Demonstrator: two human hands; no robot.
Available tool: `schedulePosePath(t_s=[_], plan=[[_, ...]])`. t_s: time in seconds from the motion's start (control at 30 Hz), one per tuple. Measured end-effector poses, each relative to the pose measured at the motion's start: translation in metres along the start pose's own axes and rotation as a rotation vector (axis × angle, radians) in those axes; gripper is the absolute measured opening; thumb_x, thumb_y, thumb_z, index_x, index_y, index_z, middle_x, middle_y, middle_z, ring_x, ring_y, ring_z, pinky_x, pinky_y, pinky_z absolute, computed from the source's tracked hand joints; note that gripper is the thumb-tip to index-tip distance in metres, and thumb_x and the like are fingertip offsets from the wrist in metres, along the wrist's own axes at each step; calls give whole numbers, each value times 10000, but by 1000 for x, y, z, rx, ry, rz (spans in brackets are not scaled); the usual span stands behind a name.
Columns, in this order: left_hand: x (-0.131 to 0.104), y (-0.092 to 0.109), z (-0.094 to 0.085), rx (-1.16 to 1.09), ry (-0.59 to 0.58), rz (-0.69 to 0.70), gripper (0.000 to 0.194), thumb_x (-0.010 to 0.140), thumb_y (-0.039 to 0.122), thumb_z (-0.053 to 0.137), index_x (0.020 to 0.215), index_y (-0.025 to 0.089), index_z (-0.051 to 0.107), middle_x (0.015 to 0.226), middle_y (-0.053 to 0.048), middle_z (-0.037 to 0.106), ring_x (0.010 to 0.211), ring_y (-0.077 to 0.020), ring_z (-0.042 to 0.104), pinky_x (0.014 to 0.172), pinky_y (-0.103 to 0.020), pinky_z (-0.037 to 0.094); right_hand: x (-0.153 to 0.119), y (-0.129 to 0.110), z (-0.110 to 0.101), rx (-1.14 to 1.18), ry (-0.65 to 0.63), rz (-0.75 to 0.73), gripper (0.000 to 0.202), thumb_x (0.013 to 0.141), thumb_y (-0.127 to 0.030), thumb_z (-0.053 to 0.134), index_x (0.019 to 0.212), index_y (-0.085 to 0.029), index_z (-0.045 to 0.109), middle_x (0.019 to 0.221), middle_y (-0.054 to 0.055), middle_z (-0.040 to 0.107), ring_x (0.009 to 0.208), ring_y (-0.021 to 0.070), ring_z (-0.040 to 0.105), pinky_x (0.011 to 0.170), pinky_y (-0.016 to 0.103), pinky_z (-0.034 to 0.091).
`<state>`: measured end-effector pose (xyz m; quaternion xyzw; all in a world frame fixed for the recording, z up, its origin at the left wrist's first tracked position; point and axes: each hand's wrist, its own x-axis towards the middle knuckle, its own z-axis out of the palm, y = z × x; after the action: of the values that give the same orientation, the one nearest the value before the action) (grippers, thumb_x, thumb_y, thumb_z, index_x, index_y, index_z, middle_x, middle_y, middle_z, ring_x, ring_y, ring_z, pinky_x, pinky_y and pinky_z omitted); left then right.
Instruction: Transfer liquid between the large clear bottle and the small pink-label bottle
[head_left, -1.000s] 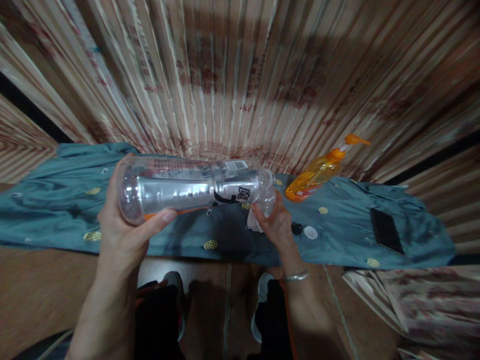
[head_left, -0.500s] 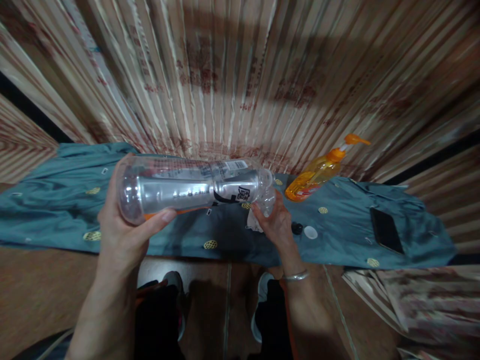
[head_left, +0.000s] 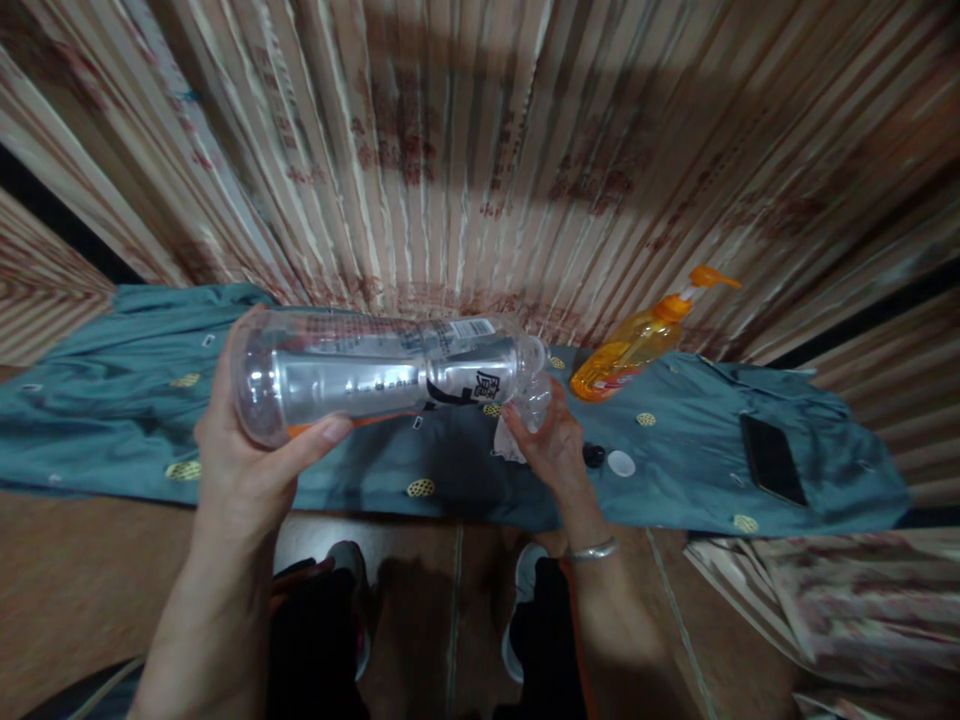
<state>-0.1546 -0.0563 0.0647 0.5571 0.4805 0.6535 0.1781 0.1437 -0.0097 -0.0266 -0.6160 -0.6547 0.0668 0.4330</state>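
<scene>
A large clear plastic bottle with a silver label and black print lies sideways in the air above the cloth-covered table. My left hand is wrapped round its base, thumb along the near side. At the bottle's neck, on the right, my right hand pinches a small clear plastic container against or close to the mouth; its exact shape is hard to make out. Below that hand is a pale crumpled piece. A black cap and a white round lid lie just right of it.
An orange pump bottle stands at the back right of the blue-green cloth. A black phone lies farther right. A pleated curtain hangs behind the table.
</scene>
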Motion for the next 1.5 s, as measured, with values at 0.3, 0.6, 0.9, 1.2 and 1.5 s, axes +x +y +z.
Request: schedulePosePath(t_s=[0.3, 0.6, 0.9, 1.2, 1.5], plan=[[3, 1, 1, -55, 21, 0, 1068, 478, 505, 997, 1455, 313, 610, 1340, -84, 687, 1325, -401, 613, 1219, -698, 348, 0, 2, -1, 23, -12, 3, 690, 899, -546, 662, 1467, -196, 488, 1283, 181, 741, 1112, 356, 744, 932, 560, 624], [1, 0, 1, -51, 18, -20, 1109, 485, 534, 989, 1485, 286, 578, 1384, -111, 679, 1339, -415, 610, 1210, -703, 362, -1, 2, 0, 5, -4, 18, 693, 893, -568, 657, 1446, -184, 492, 1247, 190, 755, 1113, 365, 748, 933, 573, 620], [1, 1, -1, -1, 10, -7, 1100, 501, 542, 975, 1491, 293, 566, 1389, -102, 680, 1349, -416, 608, 1203, -687, 385, 0, -2, -2, 15, -25, 33, 674, 891, -552, 660, 1440, -204, 482, 1268, 183, 750, 1107, 346, 744, 950, 580, 617], [1, -1, 1, -4, -3, -13, 1094, 527, 568, 960, 1503, 294, 547, 1383, -103, 680, 1351, -406, 612, 1208, -677, 385, 0, -3, -3, 15, -34, 29, 687, 905, -572, 632, 1439, -164, 489, 1289, 201, 737, 1150, 346, 730, 965, 548, 608], [1, 1, 1, -34, 8, -32, 1063, 518, 512, 976, 1483, 323, 572, 1353, -101, 696, 1317, -400, 635, 1192, -671, 405, 0, 0, 0, -29, -2, -8, 700, 911, -586, 633, 1416, -121, 493, 1264, 232, 737, 1133, 347, 745, 949, 519, 609]])
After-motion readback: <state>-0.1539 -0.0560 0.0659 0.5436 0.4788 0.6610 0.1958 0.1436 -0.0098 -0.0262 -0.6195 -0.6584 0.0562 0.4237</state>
